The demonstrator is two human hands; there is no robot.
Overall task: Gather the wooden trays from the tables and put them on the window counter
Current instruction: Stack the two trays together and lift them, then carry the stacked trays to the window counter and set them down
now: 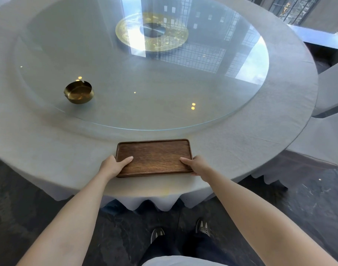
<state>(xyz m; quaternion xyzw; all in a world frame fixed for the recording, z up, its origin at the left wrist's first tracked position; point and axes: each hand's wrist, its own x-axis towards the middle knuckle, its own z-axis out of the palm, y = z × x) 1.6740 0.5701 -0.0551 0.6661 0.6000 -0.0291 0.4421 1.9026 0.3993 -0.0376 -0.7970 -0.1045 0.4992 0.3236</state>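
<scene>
Left hand (114, 166) and right hand (196, 165) each clamp a short end of the dark rectangular wooden tray (153, 157), thumbs on its floor, fingers curled under the rims; looks like a symmetric grip to lift it level. Tray sits flat at the near edge of the round grey-clothed table (279, 131), long axis left-right across the body, nothing on it. Brass ashtray (79, 92) sits on the glass turntable (212, 104), well apart.

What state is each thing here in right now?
wooden tray: empty, flat on the tablecloth near the table's edge, gripped at both short ends.
left hand: closed on the tray's left end.
right hand: closed on the tray's right end.
brass ashtray: upright, looks empty, on the glass turntable.
</scene>
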